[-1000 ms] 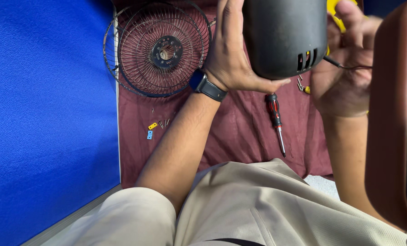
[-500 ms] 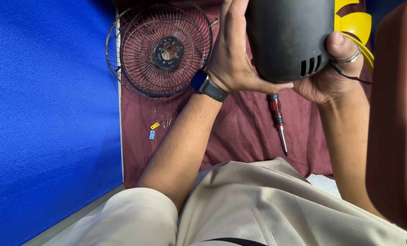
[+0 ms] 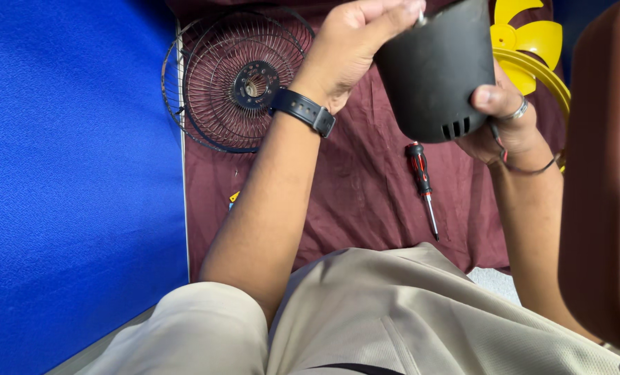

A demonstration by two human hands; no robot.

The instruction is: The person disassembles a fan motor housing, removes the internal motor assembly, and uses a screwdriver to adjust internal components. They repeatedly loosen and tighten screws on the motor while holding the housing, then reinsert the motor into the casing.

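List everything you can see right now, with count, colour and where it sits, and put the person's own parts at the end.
motor housing: one, black, vented, held up between both hands.
screwdriver: one, red and black handle, lying on the cloth below the housing.
fan guards: two wire grilles, dark, overlapping at the cloth's upper left.
fan blade: one, yellow, top right, partly behind the housing.
cloth: one, maroon, spread under the parts.
small parts: yellow and blue bits, count unclear, beside the left forearm.
floor: blue, left of the cloth.
brown object: one, right edge, kind unclear.
left hand: wrist with a black watch, fingers at the housing's top.
right hand: ringed, gripping the housing's right side.
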